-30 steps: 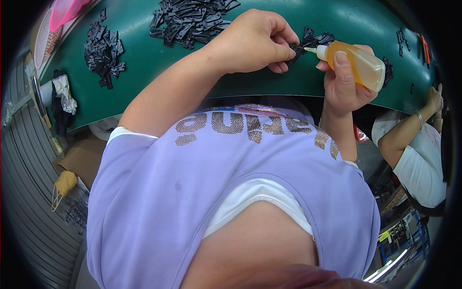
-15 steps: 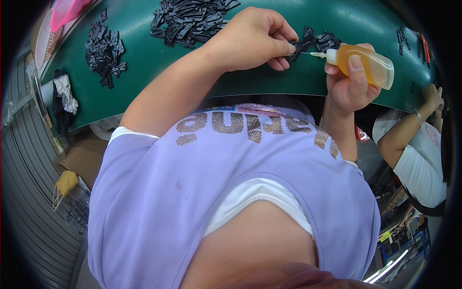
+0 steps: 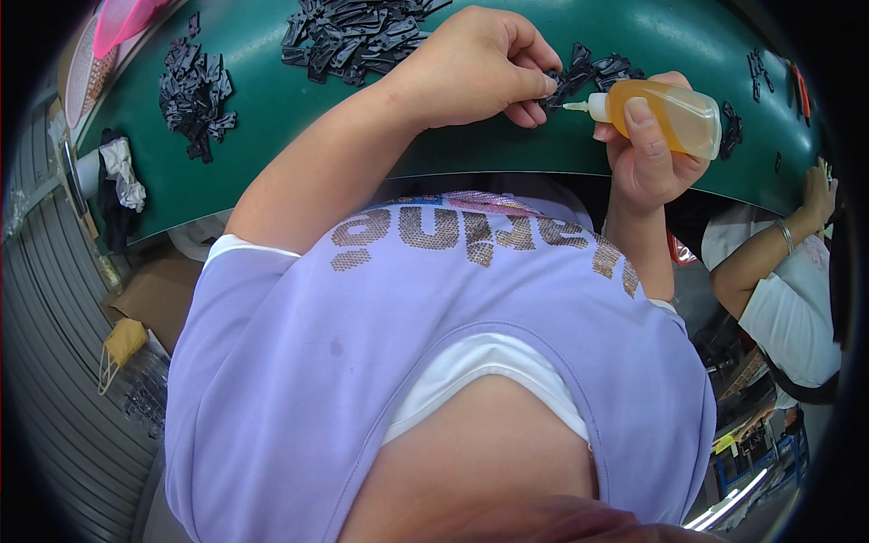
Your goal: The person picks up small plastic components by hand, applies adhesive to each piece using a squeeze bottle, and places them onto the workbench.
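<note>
My left hand (image 3: pixel 502 68) is closed in a pinch at the table's near side, the fingertips on a small black plastic part (image 3: pixel 552 101), mostly hidden by the fingers. In my right hand (image 3: pixel 654 154) lies a squeeze bottle (image 3: pixel 681 116) of amber liquid, gripped between thumb and fingers. The bottle is tilted onto its side, and its thin pale nozzle (image 3: pixel 576 107) points left at the pinched part, close to it. Just beyond the fingers several more black parts (image 3: pixel 611 70) lie in a small heap.
A large pile of black parts (image 3: pixel 348 41) and a smaller pile (image 3: pixel 195 95) lie left on the green table (image 3: pixel 299 145). Few parts (image 3: pixel 731 131) and red-handled pliers (image 3: pixel 800 93) are at right. A co-worker's arm (image 3: pixel 769 244) rests near the right edge. Pink basket (image 3: pixel 122 25) stands far left.
My right hand has moved the bottle left, bringing its nozzle nearer the part in my left hand. Black parts right of the bottle have come into sight. The co-worker's hand has shifted.
</note>
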`<state>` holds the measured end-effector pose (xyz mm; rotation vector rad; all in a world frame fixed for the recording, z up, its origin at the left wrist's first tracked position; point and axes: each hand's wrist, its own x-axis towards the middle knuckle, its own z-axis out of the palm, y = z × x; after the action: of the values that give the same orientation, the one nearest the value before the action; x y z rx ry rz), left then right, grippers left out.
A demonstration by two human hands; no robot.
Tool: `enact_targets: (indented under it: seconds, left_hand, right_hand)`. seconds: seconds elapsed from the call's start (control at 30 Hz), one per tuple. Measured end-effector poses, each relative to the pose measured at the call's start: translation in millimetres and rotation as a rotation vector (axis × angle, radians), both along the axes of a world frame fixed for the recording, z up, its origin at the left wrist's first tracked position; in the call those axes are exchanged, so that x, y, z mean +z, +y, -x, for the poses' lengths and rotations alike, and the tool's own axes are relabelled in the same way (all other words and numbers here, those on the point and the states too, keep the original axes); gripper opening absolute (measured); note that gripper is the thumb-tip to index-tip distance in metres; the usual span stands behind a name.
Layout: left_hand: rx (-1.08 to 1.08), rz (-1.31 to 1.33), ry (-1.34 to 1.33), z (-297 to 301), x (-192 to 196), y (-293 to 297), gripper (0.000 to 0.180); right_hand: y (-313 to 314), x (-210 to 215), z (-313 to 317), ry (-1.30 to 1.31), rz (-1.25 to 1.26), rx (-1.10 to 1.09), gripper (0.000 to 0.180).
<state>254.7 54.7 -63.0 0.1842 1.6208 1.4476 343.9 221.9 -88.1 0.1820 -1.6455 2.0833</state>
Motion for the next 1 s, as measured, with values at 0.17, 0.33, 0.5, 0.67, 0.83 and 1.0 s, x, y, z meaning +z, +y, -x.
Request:
enact_targets:
  seconds: [0.17, 0.33, 0.5, 0.67, 0.83, 1.0]
  left_hand:
    - [0.003, -0.006, -0.007, -1, 0, 0, 0.016]
    - [-0.001, 0.0, -0.003, -1, 0, 0, 0.017]
    - [0.008, 0.005, 0.002, 0, -1, 0, 0.017]
    - [0.055, -0.104, 0.157, -6, -14, -6, 0.024]
    - [0.067, 0.109, 0.892, -12, -16, -7, 0.038]
    - [-0.079, -0.003, 0.996, -19, -16, 6, 0.029]
  right_hand:
    - [-1, 0, -1, -0.004, -0.005, -0.004, 0.012]
    - [-3, 1, -2, -0.014, -0.003, -0.02, 0.013]
    - [-4, -1, 1, -0.032, -0.031, -0.043, 0.012]
    - [20, 2, 7, -0.018, 0.268, -0.157, 0.008]
    - [46, -1, -11, -0.021, 0.304, -0.198, 0.018]
    - [39, 1, -18, 0.012, 0.278, -0.158, 0.017]
